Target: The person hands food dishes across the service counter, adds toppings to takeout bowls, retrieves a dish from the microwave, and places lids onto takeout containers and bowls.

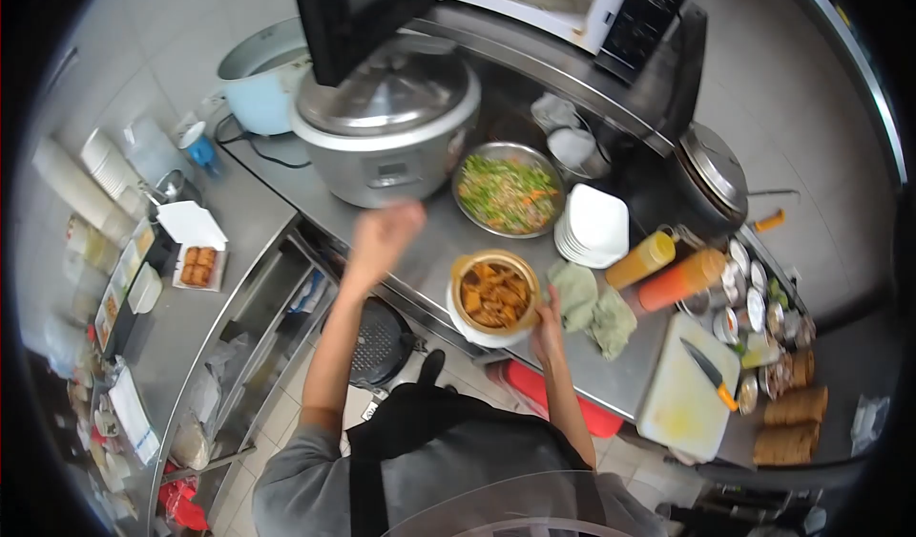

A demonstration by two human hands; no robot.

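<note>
A tan clay pot (495, 292) filled with brown chunks of food sits on a white plate (465, 327) at the counter's front edge. My right hand (547, 329) grips the pot's right side, and some of its fingers are hidden. To the left, my left hand (389, 233) is raised in front of the rice cooker (386, 141), apart from the pot. Motion smears its fingers, and no object shows in it. Behind the pot lies a metal bowl (509, 189) of chopped greens and carrot. Green cloths (582, 303) lie just right of my right hand.
White dishes (593, 224) are stacked near yellow (641, 260) and orange squeeze bottles (682, 279). On the right, a knife (706, 370) lies on a cutting board (682, 394). An open microwave (563, 2) stands above the counter. A takeout box (198, 251) sits on the left counter.
</note>
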